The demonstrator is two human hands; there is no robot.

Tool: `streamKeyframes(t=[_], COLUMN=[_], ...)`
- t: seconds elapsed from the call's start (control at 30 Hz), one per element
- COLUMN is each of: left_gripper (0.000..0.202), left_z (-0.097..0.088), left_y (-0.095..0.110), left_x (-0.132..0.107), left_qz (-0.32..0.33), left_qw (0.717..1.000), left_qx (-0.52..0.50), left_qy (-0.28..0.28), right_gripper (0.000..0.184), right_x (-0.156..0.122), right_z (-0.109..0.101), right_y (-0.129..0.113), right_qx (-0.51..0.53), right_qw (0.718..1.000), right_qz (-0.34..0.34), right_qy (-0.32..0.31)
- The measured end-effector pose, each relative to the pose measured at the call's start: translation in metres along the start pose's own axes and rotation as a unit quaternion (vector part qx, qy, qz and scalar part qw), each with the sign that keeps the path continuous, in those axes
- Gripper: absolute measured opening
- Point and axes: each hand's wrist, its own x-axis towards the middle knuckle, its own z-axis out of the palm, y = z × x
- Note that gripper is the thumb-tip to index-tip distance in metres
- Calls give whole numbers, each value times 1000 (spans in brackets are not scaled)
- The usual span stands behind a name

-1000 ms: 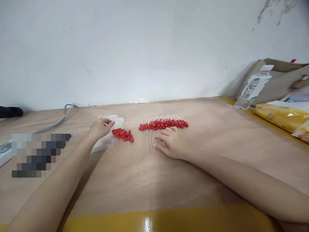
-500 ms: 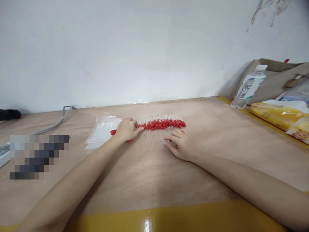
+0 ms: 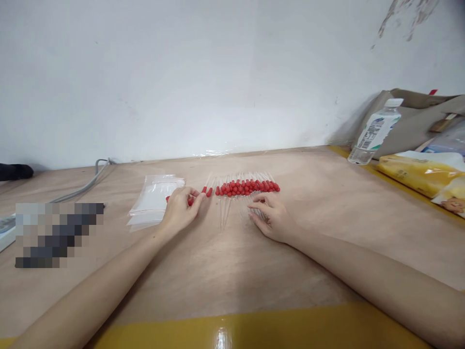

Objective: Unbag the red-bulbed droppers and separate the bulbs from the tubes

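My left hand [image 3: 181,206] is bent over a few red rubber bulbs [image 3: 191,200], its thumb and fingers closed round one of them; the palm side is hidden. Just beyond its fingertips lie two clear thin droppers with red bulbs [image 3: 209,192]. To the right runs a packed row of red-bulbed droppers [image 3: 243,187], their clear stems pointing towards the wall. More thin clear tubes [image 3: 224,215] lie on the near side of the row. Beside these tubes rests my right hand [image 3: 271,216], fingers curved and apart, with nothing visible held in it.
Clear plastic bags [image 3: 154,198] are stacked left of my left hand. A grey cable [image 3: 82,189] and a blurred-out dark object [image 3: 60,237] lie further left. At the right stand a water bottle [image 3: 376,131], a beige bag [image 3: 410,116] and a yellow packet [image 3: 417,169].
My left hand has drawn back leftward from the end of the row to the bulbs beside the bags, uncovering two red-bulbed droppers. My right hand has hardly moved.
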Motion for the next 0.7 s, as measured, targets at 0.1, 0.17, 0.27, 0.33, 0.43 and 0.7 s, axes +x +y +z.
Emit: streamKeyframes(t=[0.1,0.17,0.27,0.33,0.43,0.7], left_gripper=[23,18,13,11,9,16], left_z=[4,10,19,22,23,22], left_y=[3,6,11,13,14,18], left_x=[-22,-33,-42,-44,-43,-43], left_qz=[98,163,231,255,271,279], left_qw=[994,985,969,961,957,952], left_qx=[-48,-65,-86,-97,-107,-122], left_qy=[8,-7,-33,-36,-16,15], right_gripper=[35,45,50,48,45,16], right_x=[1,2,4,4,4,3], right_z=[-2,-5,-7,-7,-4,3], right_y=[-1,-3,-5,-6,-5,0], right_qx=[-9,-22,-37,-44,-45,-15], right_qw=[999,999,995,993,992,992], right_qz=[-23,-47,-82,-90,-90,-103], right_qy=[22,-3,-48,-65,-75,-74])
